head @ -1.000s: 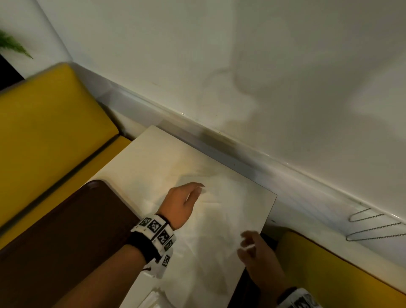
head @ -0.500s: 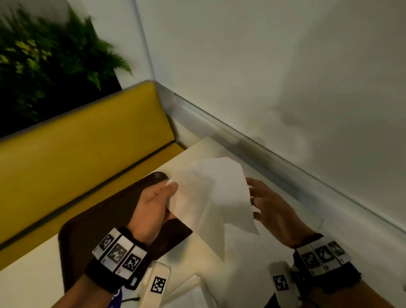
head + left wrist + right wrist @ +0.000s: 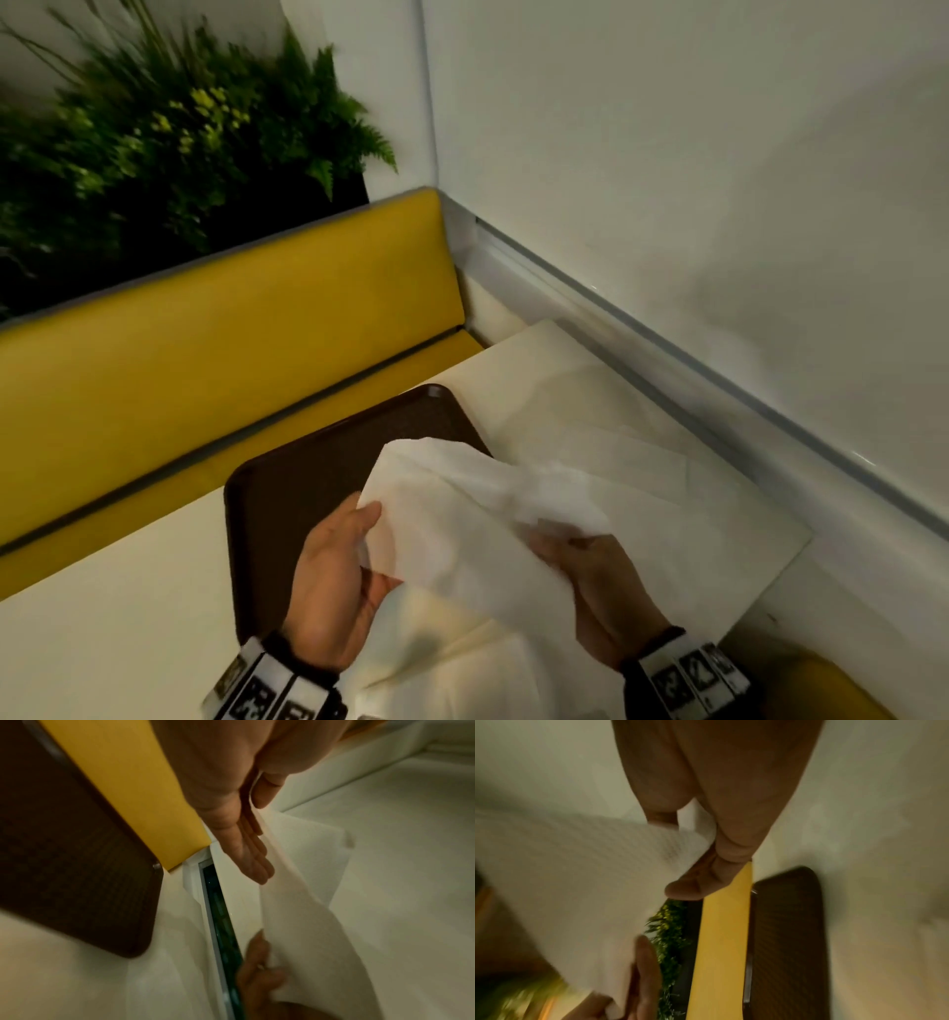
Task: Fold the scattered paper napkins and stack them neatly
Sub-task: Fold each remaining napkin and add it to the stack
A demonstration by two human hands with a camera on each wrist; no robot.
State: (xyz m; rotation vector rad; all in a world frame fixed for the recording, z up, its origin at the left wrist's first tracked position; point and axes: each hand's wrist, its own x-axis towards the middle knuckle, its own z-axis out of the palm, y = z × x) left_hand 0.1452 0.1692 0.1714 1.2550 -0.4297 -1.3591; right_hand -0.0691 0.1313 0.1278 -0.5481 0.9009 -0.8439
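1. Head view
   - Lifted clear of the bench [image 3: 102, 591], above the near right corner of the brown tray [image 3: 308, 478]: one white napkin [image 3: 462, 519], limp and creased, stretched between both hands.
   - Left hand [image 3: 334, 580] clamped on the left edge, thumb on top and fingers behind. Right hand [image 3: 601, 591] bunched on the right edge. Hands apart, probably to pull the sheet taut so that edges can be matched for a fold.
   - Spare napkins [image 3: 631, 462] flat on the bench further right, towards the wall, likely waiting their turn. More white paper near the wrists, too cut off to tell whether folded.
   - Yellow seat [image 3: 231, 318] and plant [image 3: 154, 128] at the far left, no part of the job.

2. Left wrist view
   - Left hand [image 3: 231, 801] with fingers laid straight along one face of the napkin [image 3: 308, 923], thumb over the other side: a flat pinch, seemingly meant to keep the edge straight rather than crumpled.
   - Right hand [image 3: 257, 973] at the far end of the sheet, gripping it.
   - Tray [image 3: 77, 862] to the left, bare as far as shown; a spare napkin [image 3: 316, 852] lying flat beyond the fingers.

3. Right wrist view
   - Right hand [image 3: 718, 841] curled on a corner of the napkin [image 3: 577, 872], paper gathered between thumb and bent fingers, a tighter hold than the other side.
   - Left hand [image 3: 644, 973] at the opposite edge; blurred, so finger detail cannot be told here.
   - Tray [image 3: 788, 943] and yellow seat [image 3: 721, 943] beyond.
   - Judged stage: folding of this sheet not yet begun, no stack in sight.
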